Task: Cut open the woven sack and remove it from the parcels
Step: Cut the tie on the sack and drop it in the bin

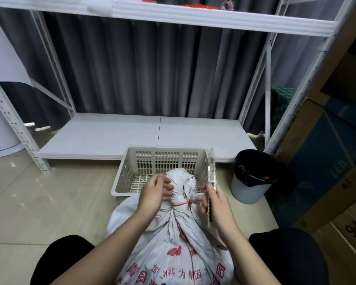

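Woven sack sits near, between the knees, neck tied with red cord. Left hand grips the bunched neck; right hand clasps a utility knife, blade up. Opening step not yet begun; next likely calls for slicing at the tie, edge away from fingers.

A single wide-angle view looks from the person's head forward and steeply down onto the woven sack, which sits close beneath the lens between the knees. Just beyond the sack stands a slotted basket, farther beyond it a white shelf rack and grey curtain.
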`<act>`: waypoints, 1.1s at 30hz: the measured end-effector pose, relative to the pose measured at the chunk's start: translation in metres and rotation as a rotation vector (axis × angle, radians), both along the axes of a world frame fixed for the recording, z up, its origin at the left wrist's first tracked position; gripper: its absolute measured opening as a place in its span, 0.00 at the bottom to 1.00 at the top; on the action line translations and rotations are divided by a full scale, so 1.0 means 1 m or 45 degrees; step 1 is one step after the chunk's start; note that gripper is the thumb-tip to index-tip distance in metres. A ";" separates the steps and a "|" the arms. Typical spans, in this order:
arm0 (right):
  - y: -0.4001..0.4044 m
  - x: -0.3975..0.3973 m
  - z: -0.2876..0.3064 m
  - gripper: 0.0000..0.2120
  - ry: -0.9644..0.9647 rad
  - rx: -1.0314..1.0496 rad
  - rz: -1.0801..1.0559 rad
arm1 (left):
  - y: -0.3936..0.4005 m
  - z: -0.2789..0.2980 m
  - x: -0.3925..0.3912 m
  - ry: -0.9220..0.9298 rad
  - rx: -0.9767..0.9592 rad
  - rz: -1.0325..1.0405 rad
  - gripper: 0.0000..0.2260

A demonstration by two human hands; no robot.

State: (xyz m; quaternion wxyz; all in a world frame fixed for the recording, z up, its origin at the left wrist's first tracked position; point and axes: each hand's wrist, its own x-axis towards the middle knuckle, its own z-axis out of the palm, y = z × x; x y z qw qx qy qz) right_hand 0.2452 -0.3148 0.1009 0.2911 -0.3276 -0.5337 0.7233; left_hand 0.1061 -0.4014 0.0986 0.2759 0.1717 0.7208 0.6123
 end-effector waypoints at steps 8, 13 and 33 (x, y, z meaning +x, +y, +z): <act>0.009 -0.004 -0.047 0.08 -0.455 0.355 -0.096 | 0.009 -0.037 0.021 -0.090 -0.445 -0.222 0.56; -0.005 -0.004 -0.041 0.10 -0.448 0.505 -0.236 | 0.034 -0.043 0.014 -0.357 -0.198 -0.086 0.40; -0.002 -0.034 -0.060 0.26 -0.579 0.565 -0.216 | 0.047 -0.011 -0.041 -0.031 -0.304 -0.618 0.30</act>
